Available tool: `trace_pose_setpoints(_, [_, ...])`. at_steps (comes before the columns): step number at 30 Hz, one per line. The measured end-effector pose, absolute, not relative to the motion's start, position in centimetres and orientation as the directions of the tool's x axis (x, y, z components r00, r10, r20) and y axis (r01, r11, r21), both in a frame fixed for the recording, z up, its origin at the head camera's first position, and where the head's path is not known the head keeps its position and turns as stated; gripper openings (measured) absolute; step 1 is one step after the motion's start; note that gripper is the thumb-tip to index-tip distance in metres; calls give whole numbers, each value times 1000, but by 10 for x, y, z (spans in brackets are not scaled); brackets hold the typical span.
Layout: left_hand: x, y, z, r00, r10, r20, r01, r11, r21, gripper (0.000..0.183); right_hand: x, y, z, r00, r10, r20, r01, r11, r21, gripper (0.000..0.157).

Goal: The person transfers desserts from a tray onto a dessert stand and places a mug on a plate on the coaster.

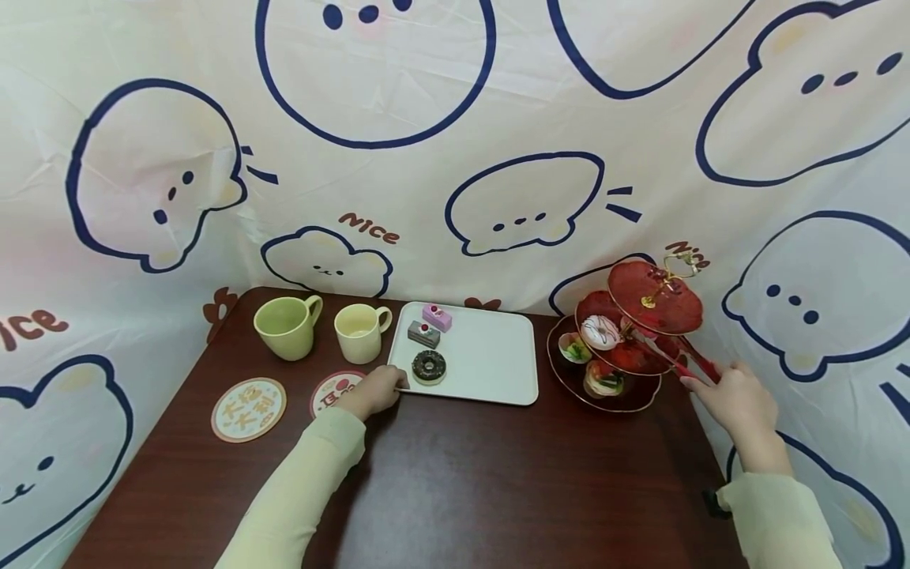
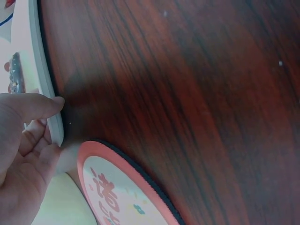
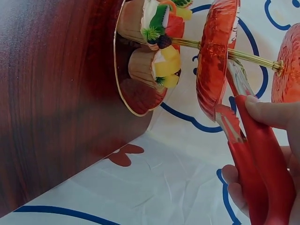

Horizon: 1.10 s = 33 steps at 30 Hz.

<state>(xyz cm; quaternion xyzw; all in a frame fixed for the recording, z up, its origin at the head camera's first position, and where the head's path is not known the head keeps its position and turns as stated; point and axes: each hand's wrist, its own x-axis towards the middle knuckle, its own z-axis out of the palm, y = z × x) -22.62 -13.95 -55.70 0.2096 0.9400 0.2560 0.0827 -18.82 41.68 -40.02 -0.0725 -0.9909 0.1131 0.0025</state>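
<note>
My left hand (image 1: 378, 390) pinches the near-left corner of a white tray (image 1: 490, 359), thumb along its rim in the left wrist view. On that tray lie a chocolate doughnut (image 1: 418, 371), a grey cake slice (image 1: 423, 335) and a pink cake slice (image 1: 437, 319). At the right, my right hand (image 1: 742, 401) grips red-handled tongs (image 3: 262, 154). Their tips reach the middle tier of a red three-tier stand (image 1: 657, 304), where a white-iced doughnut (image 1: 599, 333) sits. Whether the tips touch anything there is hidden. Fruit-topped cupcakes (image 3: 147, 68) stand on the bottom tier.
A green mug (image 1: 287, 328) and a cream mug (image 1: 358, 336) stand at the back left. Two round coasters lie before them, one white and orange (image 1: 249, 409), one red-rimmed (image 2: 122, 187). A printed cloth (image 1: 398, 190) hangs close behind the brown table (image 1: 498, 482).
</note>
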Motion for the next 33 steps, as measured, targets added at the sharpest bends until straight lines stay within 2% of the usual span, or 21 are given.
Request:
trace_pose_setpoints(11, [-227, -138, -557, -886, 464, -16, 394, 770, 502, 19, -177, 427, -400, -986, 168, 1, 164, 964, -210, 85])
trace_pose_setpoints(25, [-227, -135, -551, -905, 417, -84, 312, 785, 535, 20, -157, 430, -397, -987, 144, 76, 125, 968, -215, 90])
trace_pose_setpoints(33, [-226, -134, -550, -906, 409, -103, 300, 796, 525, 20, -144, 418, -394, -988, 147, 44, 133, 961, -241, 89])
